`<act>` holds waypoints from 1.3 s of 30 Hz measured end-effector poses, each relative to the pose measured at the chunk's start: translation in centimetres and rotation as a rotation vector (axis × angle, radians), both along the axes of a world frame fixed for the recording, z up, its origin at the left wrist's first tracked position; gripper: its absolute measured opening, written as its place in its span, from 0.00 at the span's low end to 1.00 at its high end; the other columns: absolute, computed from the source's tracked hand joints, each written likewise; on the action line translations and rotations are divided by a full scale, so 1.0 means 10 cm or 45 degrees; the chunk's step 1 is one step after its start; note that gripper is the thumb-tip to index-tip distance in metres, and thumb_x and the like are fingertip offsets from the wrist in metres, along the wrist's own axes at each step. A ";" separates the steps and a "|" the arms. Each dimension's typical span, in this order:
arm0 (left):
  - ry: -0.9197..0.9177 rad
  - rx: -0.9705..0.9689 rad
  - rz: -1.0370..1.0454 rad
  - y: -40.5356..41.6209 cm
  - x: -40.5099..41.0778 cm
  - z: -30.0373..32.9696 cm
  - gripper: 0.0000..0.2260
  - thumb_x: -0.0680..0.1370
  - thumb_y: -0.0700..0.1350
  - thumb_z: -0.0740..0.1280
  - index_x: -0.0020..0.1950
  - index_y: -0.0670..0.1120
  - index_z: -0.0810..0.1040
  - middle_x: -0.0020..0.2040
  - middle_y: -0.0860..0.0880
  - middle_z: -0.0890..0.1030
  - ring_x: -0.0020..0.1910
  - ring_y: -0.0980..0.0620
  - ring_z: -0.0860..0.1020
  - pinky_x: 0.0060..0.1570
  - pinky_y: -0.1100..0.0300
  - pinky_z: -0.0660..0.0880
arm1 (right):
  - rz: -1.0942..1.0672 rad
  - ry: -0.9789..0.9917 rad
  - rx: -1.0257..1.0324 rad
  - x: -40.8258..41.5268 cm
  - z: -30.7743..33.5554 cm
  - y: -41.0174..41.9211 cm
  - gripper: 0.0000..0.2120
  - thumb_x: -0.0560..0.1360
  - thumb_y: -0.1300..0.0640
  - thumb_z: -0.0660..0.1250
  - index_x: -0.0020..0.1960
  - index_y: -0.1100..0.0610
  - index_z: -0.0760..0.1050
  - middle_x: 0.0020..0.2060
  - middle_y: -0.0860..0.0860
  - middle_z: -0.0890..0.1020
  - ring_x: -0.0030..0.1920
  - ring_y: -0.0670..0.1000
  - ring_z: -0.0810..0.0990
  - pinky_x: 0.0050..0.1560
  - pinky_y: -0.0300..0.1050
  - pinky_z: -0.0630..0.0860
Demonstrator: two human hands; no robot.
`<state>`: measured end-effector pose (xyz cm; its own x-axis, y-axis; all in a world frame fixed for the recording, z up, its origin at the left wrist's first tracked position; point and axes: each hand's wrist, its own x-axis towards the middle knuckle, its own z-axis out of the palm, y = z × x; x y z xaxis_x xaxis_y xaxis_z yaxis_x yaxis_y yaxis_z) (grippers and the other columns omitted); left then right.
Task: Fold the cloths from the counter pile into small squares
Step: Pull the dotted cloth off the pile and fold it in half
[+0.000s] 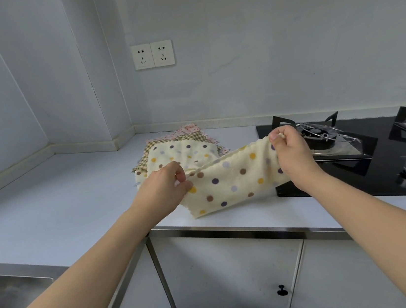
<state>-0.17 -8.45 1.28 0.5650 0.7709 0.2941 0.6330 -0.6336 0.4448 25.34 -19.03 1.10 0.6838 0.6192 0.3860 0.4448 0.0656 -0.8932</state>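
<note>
Left hand (167, 184): thumb and fingers pinch the near-left top corner of the dotted cloth (229, 184). Right hand (291, 154), raised higher: pinches the opposite corner. Cloth cream, polka-dotted, stretched above the counter (60, 198) front edge. Pile (181, 151) behind it; hob (352, 160) just right.

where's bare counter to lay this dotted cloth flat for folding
The widest bare patch of counter lies left of the cloth pile, between the corner walls and the sink. A narrow strip runs along the front edge under the dotted cloth. It is crowded to the right, where the stove takes up the surface.
</note>
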 end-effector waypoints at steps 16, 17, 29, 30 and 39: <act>-0.328 -0.497 -0.153 0.00 -0.19 0.12 0.05 0.75 0.42 0.72 0.47 0.45 0.77 0.28 0.51 0.80 0.29 0.52 0.77 0.40 0.51 0.78 | -0.045 -0.379 -0.179 -0.01 -0.08 -0.17 0.07 0.82 0.54 0.55 0.52 0.56 0.69 0.40 0.46 0.73 0.43 0.49 0.71 0.41 0.44 0.63; -0.287 -0.566 -0.156 0.00 -0.21 0.15 0.06 0.75 0.41 0.72 0.49 0.46 0.78 0.29 0.52 0.80 0.28 0.53 0.78 0.38 0.54 0.79 | -0.028 -0.382 -0.216 0.00 -0.08 -0.17 0.08 0.82 0.54 0.55 0.52 0.56 0.70 0.40 0.46 0.73 0.43 0.49 0.71 0.41 0.44 0.64; -0.264 -0.741 0.202 0.54 -0.01 0.12 0.06 0.75 0.37 0.69 0.51 0.44 0.79 0.48 0.45 0.79 0.40 0.48 0.76 0.40 0.57 0.76 | -0.014 -0.356 -0.618 0.07 -0.22 0.40 0.11 0.81 0.51 0.59 0.56 0.58 0.71 0.51 0.54 0.76 0.42 0.53 0.77 0.36 0.46 0.73; -0.135 -0.563 0.229 0.57 0.08 0.04 0.09 0.75 0.39 0.68 0.54 0.45 0.78 0.52 0.45 0.78 0.44 0.47 0.76 0.42 0.56 0.75 | -0.059 -0.469 -0.704 0.07 -0.24 0.44 0.13 0.80 0.51 0.59 0.59 0.58 0.70 0.55 0.55 0.75 0.47 0.56 0.77 0.42 0.49 0.76; 0.208 0.066 -0.266 0.20 0.68 -0.75 0.18 0.80 0.49 0.57 0.68 0.44 0.70 0.67 0.47 0.71 0.65 0.45 0.69 0.65 0.53 0.65 | 0.258 -0.934 -1.138 -0.21 -0.71 0.49 0.23 0.82 0.47 0.49 0.71 0.58 0.64 0.68 0.56 0.67 0.69 0.58 0.65 0.69 0.52 0.62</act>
<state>6.63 -6.44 -6.26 0.7534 0.6190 0.2219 0.5467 -0.7772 0.3115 23.23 -14.10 -6.00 0.3359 0.9417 0.0196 0.9256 -0.3262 -0.1919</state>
